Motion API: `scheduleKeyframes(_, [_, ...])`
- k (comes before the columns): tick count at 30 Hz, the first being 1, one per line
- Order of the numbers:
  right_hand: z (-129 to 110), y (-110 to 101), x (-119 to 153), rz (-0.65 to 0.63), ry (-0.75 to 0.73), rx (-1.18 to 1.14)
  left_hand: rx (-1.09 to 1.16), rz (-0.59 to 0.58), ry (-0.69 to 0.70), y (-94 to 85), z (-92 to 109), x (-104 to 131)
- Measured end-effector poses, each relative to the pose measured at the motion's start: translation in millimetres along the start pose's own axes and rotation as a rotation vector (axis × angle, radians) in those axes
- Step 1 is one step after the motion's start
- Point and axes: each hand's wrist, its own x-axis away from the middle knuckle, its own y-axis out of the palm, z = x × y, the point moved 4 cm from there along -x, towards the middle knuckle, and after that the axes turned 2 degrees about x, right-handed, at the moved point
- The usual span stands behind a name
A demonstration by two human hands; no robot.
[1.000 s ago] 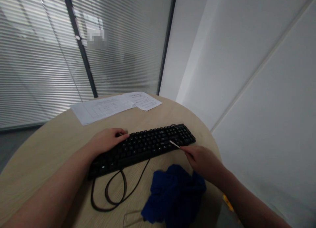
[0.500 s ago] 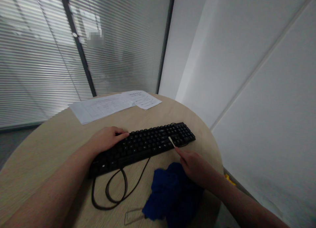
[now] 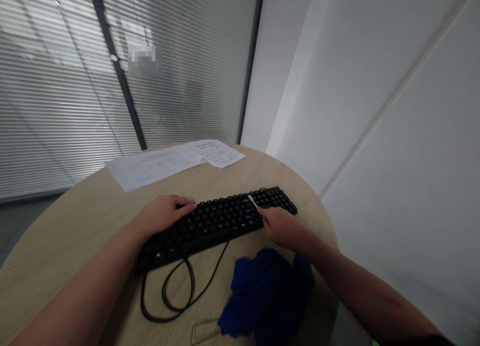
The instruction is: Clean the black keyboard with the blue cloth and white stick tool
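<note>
A black keyboard (image 3: 221,218) lies slanted on the round wooden table (image 3: 71,226). My left hand (image 3: 161,215) grips its left part, with fingers at the far edge. Between the fingers of my right hand (image 3: 279,227) is a thin stick with a pale tip, like a cotton swab (image 3: 252,201). That tip is over the keys at the right-centre of the keyboard; whether it touches them I cannot tell. Below my right hand lies a crumpled blue cloth (image 3: 268,293).
Printed paper sheets (image 3: 161,163) lie at the table's far side. The keyboard's looped cable (image 3: 191,286) is near the front, beside a thin metal frame (image 3: 204,331) partly under the cloth. Blinds (image 3: 187,61) and a white wall (image 3: 393,161) stand beyond the table.
My right hand has moved up and left with the swab, from the lower keys to the upper rows, uncovering more of the blue cloth. My left hand stays on the keyboard.
</note>
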Motion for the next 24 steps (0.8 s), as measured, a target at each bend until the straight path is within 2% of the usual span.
scheduleKeyframes(4, [-0.2, 1.5, 3.5, -0.011, -0.002, -0.042, 0.026, -0.009, -0.036, 0.9, -1.9, -1.1])
scheduleKeyframes(9, [4.6, 1.6, 34.9, -0.036, 0.019, -0.132, 0.024, 0.003, -0.073, 2.0, -2.4, -2.2])
scheduleKeyframes(12, [6.5, -6.3, 57.1, -0.065, -0.016, -0.190, 0.035, 0.004, -0.073, 2.1, 1.9, 0.8])
scheduleKeyframes(16, [19.8, -22.0, 76.5, -0.128, -0.112, -0.266, 0.138, 0.039, 0.003, -4.3, 1.2, 7.0])
scheduleKeyframes(20, [40.3, -39.3, 71.9, 0.026, -0.157, -0.206, 0.183, 0.160, -0.075, -23.1, -28.0, 17.6])
scheduleKeyframes(22, [36.1, -44.8, 59.9, 0.067, -0.241, -0.189, 0.199, 0.198, -0.142, -32.4, -45.5, 25.5])
scheduleKeyframes(24, [18.0, -48.0, 42.1, 0.056, -0.374, -0.183, 0.261, 0.161, -0.206, -36.8, -59.1, 33.8])
